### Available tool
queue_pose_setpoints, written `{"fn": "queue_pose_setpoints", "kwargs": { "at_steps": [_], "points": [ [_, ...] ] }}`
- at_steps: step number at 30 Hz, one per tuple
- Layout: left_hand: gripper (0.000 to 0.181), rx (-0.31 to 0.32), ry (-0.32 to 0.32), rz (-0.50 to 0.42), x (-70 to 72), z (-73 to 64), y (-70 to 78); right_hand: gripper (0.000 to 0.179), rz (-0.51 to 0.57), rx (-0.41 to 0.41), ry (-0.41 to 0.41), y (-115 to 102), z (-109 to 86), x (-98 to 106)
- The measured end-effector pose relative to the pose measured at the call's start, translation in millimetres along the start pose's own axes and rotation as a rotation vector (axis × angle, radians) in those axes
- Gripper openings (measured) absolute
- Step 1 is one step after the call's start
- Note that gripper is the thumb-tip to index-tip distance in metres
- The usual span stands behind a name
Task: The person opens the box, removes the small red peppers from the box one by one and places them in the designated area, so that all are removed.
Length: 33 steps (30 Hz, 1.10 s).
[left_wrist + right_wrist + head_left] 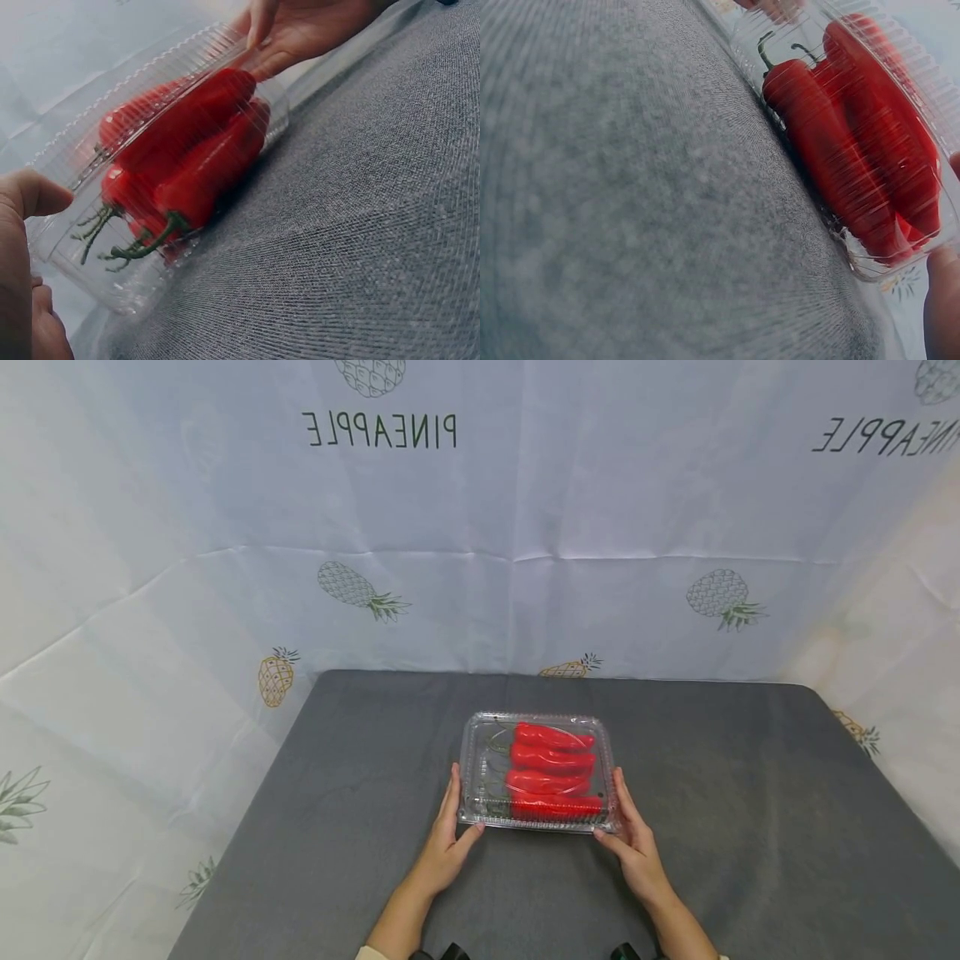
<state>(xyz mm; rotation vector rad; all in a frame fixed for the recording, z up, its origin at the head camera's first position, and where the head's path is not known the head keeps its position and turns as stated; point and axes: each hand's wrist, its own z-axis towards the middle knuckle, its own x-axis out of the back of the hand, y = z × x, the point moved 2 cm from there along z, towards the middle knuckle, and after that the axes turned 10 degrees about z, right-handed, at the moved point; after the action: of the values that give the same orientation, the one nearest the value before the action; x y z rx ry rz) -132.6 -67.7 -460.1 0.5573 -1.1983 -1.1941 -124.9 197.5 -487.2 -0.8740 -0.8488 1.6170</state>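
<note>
The left hand (438,857) and right hand (641,860), thumbs apart from fingers, grip a clear rectangular plastic box (477,768) of long red peppers (553,760) on the grey cloth tabletop (360,777); the overhead view blurs the green stems (155,244).

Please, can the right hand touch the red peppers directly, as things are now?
Probably not: the clear box seems closed, so its plastic lies between the right hand and the red peppers. The hand grips only the box's outside.
</note>
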Motion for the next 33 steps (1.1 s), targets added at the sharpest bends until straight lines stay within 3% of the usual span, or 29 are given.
{"fn": "queue_pose_setpoints", "kwargs": {
  "at_steps": [10,17,23,30,33],
  "points": [
    [0.066,-0.027,0.023,0.046,-0.4,0.0,3.5,0.070,-0.069,-0.013,0.033,-2,0.6,0],
    [0.057,-0.037,0.082,0.097,-1.0,-1.1,5.5,0.064,-0.158,0.019,0.042,-4,-1.4,-1],
    [0.053,-0.062,0.128,0.127,-2.4,-1.7,5.1,0.058,-0.246,0.023,0.097,-4,-4.7,-3],
    [0.053,-0.076,0.167,0.181,-11.5,-4.7,-24.7,0.057,-0.320,0.033,0.138,-4,-5.5,-4],
    [0.053,-0.095,0.166,0.200,-12.4,-5.8,-31.1,0.056,-0.341,0.031,0.156,-5,-5.5,-4]
  ]
}}
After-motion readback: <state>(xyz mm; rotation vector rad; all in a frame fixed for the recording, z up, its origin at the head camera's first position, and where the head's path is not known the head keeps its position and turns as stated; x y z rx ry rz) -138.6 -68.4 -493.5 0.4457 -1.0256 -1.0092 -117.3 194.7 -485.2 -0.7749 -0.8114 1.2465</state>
